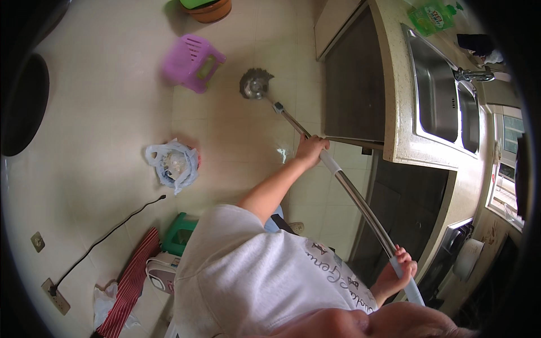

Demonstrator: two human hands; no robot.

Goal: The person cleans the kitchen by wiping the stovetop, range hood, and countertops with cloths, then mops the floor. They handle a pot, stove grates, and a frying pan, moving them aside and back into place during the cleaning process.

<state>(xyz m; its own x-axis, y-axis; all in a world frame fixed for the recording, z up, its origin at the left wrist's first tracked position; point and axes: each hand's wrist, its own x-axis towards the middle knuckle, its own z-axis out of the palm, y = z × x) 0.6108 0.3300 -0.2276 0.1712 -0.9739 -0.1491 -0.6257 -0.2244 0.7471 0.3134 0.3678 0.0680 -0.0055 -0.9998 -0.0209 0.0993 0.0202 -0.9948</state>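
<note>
A round-headed mop [256, 84] with dark fringe rests on the tiled floor beyond me, its long metal pole [359, 198] slanting back down to the right. My left hand [312, 150] is closed around the pole about midway, at the upper end of a white sleeve. Lower down, beside my body, my right hand [395, 272] grips the light grey end of the pole. The mop head lies to the right of a purple plastic stool [194, 63], apart from it.
Along the right runs a counter [399, 105] with a steel double sink [439, 97] and a soap bottle [433, 19]. A bin lined with a plastic bag [175, 164] stands left. A black cord [110, 232] hangs from a wall socket [56, 295]. Nearby is a green stool [179, 234].
</note>
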